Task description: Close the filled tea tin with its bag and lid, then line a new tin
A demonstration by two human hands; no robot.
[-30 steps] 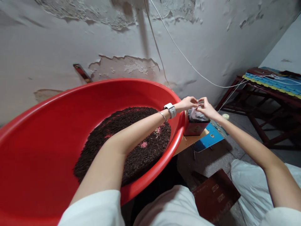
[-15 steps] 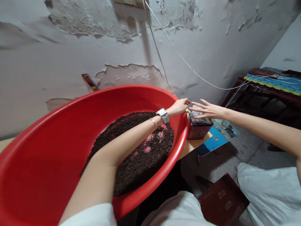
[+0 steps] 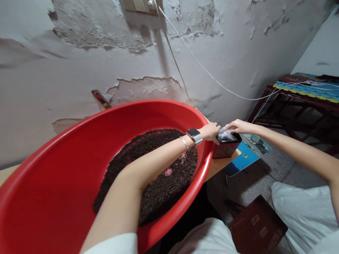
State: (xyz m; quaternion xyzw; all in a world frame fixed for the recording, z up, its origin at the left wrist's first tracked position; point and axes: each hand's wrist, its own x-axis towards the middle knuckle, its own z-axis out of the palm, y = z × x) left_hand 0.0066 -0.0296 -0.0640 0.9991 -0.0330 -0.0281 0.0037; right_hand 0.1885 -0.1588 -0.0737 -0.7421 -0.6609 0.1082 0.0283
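Observation:
A dark red, squarish tin point(image 3: 224, 151) stands on the table just right of the big red basin. A bunched clear plastic bag point(image 3: 225, 135) sticks up out of its open top. My left hand point(image 3: 210, 132) reaches over the basin's right rim and closes on the bag's left side, its thumb by the tin's near corner. From the right, my right hand point(image 3: 236, 126) pinches the bag's other side, fingertips bent down. Dark, dry, twisted shreds like loose tea leaves point(image 3: 169, 192) cover part of the floor of the red basin point(image 3: 60, 183).
A blue board-like surface point(image 3: 243, 157) lies beyond the tin. A dark red wooden stool point(image 3: 258, 225) stands below, close to my lap. White cables point(image 3: 212, 74) hang along the peeling wall. At the far right, a rack point(image 3: 304, 92) carries blue and yellow sheets.
My right hand, spread above the tin before, has come down and closed on the bag. My left hand has moved right and slightly down onto the bag. The view has shifted slightly.

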